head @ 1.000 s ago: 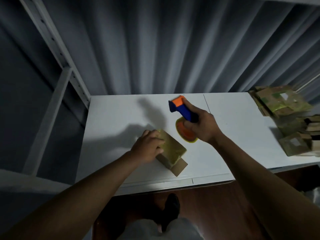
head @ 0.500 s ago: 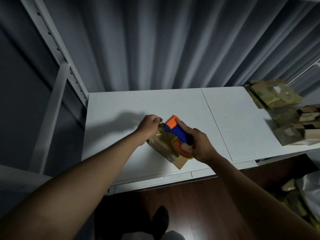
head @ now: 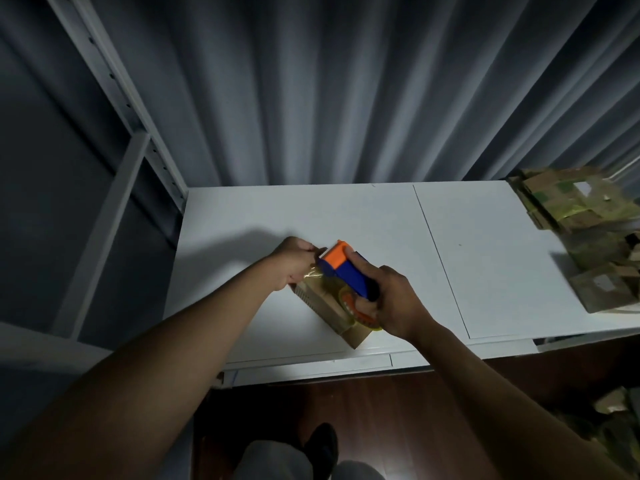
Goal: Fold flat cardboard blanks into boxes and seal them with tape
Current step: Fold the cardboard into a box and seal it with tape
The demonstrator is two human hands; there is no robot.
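A small brown cardboard box (head: 327, 308) lies on the white table (head: 363, 220), near its front edge. My right hand (head: 394, 303) grips the blue handle of an orange and blue tape dispenser (head: 344, 268), whose tape roll rests over the box top. The dispenser's orange head points toward my left hand (head: 294, 261). That hand sits at the far left end of the box and pinches the end of the clear tape there. Shiny tape shows on the box below the dispenser's head.
A pile of cardboard boxes and blanks (head: 585, 233) fills the table's right end. More cardboard (head: 616, 410) lies on the dark floor at lower right. A grey shelf post (head: 114, 81) rises at left, with a curtain behind the table.
My right hand brought the dispenser down from above the table onto the box. My left hand shifted from the box top to its far end and took hold of the tape end.
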